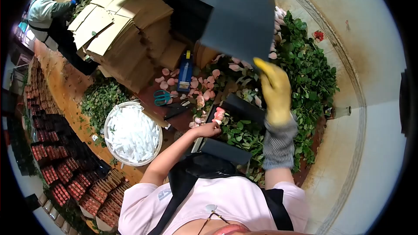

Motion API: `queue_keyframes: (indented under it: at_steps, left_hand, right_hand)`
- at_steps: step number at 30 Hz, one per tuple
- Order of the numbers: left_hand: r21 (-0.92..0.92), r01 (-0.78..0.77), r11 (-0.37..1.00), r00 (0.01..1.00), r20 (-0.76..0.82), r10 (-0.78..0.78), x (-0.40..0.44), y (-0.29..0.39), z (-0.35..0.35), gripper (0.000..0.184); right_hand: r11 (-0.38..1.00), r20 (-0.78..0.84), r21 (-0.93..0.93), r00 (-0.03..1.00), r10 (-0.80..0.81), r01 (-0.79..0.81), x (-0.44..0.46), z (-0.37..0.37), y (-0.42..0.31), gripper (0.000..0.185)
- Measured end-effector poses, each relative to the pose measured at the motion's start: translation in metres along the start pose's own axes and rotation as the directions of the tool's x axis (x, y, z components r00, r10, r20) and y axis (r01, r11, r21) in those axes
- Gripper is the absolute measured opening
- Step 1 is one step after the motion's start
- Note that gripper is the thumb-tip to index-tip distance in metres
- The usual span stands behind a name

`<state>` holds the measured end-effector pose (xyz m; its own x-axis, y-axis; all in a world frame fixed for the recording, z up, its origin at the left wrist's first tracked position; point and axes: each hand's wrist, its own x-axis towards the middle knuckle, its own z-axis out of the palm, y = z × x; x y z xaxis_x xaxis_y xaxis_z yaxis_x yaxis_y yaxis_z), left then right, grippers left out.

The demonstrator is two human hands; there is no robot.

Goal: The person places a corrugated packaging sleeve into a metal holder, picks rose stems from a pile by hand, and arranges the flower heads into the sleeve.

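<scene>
My bare left hand (pixel 208 130) is closed around a pink rose (pixel 218 115), whose head shows just above the fingers. Green leaves (pixel 237 135) and a dark box-like panel (pixel 224 150) lie beside that hand. On my right hand (pixel 276 91) is a yellow glove with a grey knitted cuff. Its fingers pinch the near corner of a large dark grey sheet (pixel 241 17), raised above the work surface. Loose pink petals (pixel 204 89), teal scissors (pixel 162 98) and a blue tape dispenser (pixel 185 74) lie ahead of my left hand.
A tall stack of cardboard (pixel 126 21) stands ahead on the left. Near my left arm is a round tub (pixel 133 134) of white sleeves. Leafy stems (pixel 305 61) are heaped on the right. Another person (pixel 52 21) stands at far left, beyond rows of packed flowers (pixel 72 178).
</scene>
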<state>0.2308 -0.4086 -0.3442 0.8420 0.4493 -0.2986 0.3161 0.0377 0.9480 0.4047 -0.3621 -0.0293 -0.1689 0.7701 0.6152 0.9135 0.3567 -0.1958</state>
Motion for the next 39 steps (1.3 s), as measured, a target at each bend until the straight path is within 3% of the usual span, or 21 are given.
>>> queue_keyframes:
  at_steps: [3, 5, 7, 11, 12, 13, 15, 16, 17, 18, 19, 21, 23, 24, 28, 30, 31, 34, 37, 38, 39]
  left_hand:
    - [-0.222, 0.113, 0.968, 0.993, -0.019, -0.120, -0.022, 0.027, -0.010, 0.045]
    - [-0.581, 0.185, 0.793, 0.972, 0.227, -0.060, -0.004, -0.029, -0.011, 0.051]
    - [-0.657, 0.365, 0.660, 0.923, 0.349, -0.164, -0.009, 0.001, -0.023, 0.056]
    - [-0.571, 0.342, 0.746, 0.932, 0.109, -0.344, -0.019, 0.035, -0.026, 0.067]
    - [-0.017, 0.302, 0.953, 0.948, 0.114, -0.298, -0.010, 0.025, -0.033, 0.060]
    - [0.123, 0.227, 0.966, 0.974, -0.011, -0.227, -0.013, 0.012, -0.029, 0.048]
    - [-0.140, 0.099, 0.985, 0.977, -0.176, -0.123, -0.010, -0.030, -0.017, 0.036]
    - [-0.141, 0.203, 0.969, 0.943, -0.239, -0.232, -0.017, -0.014, -0.021, 0.032]
    - [-0.149, 0.300, 0.942, 0.895, -0.297, -0.332, -0.023, 0.003, -0.023, 0.029]
    - [-0.184, 0.129, 0.974, 0.865, -0.459, -0.201, -0.022, -0.025, -0.015, 0.031]
    - [-0.267, 0.227, 0.937, 0.834, -0.443, -0.328, -0.026, -0.030, -0.017, 0.033]
    - [-0.465, 0.292, 0.836, 0.840, -0.293, -0.457, -0.033, -0.018, -0.019, 0.035]
    - [-0.526, 0.258, 0.810, 0.856, -0.265, -0.445, -0.035, -0.009, -0.011, 0.038]
    - [-0.363, 0.256, 0.896, 0.888, -0.277, -0.366, -0.035, -0.009, -0.008, 0.040]
    - [0.058, 0.312, 0.948, 0.923, -0.255, -0.288, -0.034, -0.008, -0.013, 0.040]
    - [0.224, 0.279, 0.934, 0.936, -0.279, -0.212, -0.033, -0.010, -0.013, 0.035]
    - [0.216, 0.282, 0.935, 0.933, -0.289, -0.214, -0.037, -0.013, -0.013, 0.035]
    - [0.149, 0.296, 0.944, 0.896, -0.385, -0.220, -0.049, -0.013, -0.008, 0.032]
    - [0.167, 0.302, 0.938, 0.908, -0.350, -0.230, -0.043, -0.014, -0.008, 0.032]
    - [0.228, 0.315, 0.921, 0.912, -0.342, -0.227, -0.043, -0.007, -0.011, 0.031]
    - [0.287, 0.328, 0.900, 0.913, -0.339, -0.225, -0.045, 0.001, -0.015, 0.030]
  right_hand:
    - [0.935, 0.398, 0.271, 0.911, 0.109, -0.230, -0.068, -0.064, 0.008, 0.036]
    - [0.910, 0.604, 0.203, 0.778, 0.173, -0.361, -0.123, -0.076, 0.007, 0.034]
    - [0.938, 0.705, -0.045, 0.655, 0.273, -0.343, -0.183, -0.058, 0.006, 0.027]
    - [0.923, 0.658, -0.040, 0.685, 0.312, -0.382, -0.288, 0.032, 0.033, 0.022]
    - [0.923, 0.704, -0.036, 0.646, 0.295, -0.382, -0.290, 0.040, 0.036, 0.032]
    - [0.920, 0.695, -0.021, 0.656, 0.294, -0.390, -0.293, 0.042, 0.039, 0.032]
    - [0.858, 0.818, 0.049, 0.514, 0.259, -0.511, -0.253, 0.018, 0.030, 0.048]
    - [0.780, 0.880, 0.155, 0.444, 0.170, -0.606, -0.235, 0.010, 0.031, 0.059]
    - [0.727, 0.842, 0.290, 0.527, 0.116, -0.623, -0.226, 0.011, 0.030, 0.059]
    - [0.659, 0.795, 0.413, 0.602, 0.078, -0.629, -0.213, 0.013, 0.026, 0.063]
    - [0.578, 0.716, 0.555, 0.697, 0.033, -0.598, -0.206, 0.024, 0.024, 0.066]
    - [0.789, 0.647, 0.450, 0.762, 0.035, -0.418, -0.227, 0.067, 0.025, 0.075]
    - [0.997, 0.810, 0.036, 0.586, 0.009, -0.064, -0.237, 0.092, 0.022, 0.081]
    - [0.999, 0.769, 0.042, 0.638, -0.027, -0.009, -0.249, 0.106, 0.024, 0.086]
    - [0.996, 0.769, 0.065, 0.634, -0.085, 0.055, -0.260, 0.116, 0.038, 0.082]
    - [0.928, 0.784, 0.324, 0.600, -0.157, -0.182, -0.235, 0.102, 0.042, 0.072]
    - [0.778, 0.839, 0.421, 0.526, -0.139, -0.465, -0.214, 0.088, 0.041, 0.064]
    - [0.869, 0.616, 0.461, 0.769, -0.169, -0.178, -0.179, 0.071, 0.040, 0.064]
    - [0.984, 0.795, 0.174, 0.596, -0.116, -0.041, -0.204, 0.104, 0.045, 0.069]
    - [0.999, 0.909, 0.038, 0.415, -0.037, 0.006, -0.210, 0.116, 0.037, 0.078]
    - [1.000, 0.845, 0.024, 0.534, -0.029, 0.017, -0.248, 0.139, 0.041, 0.078]
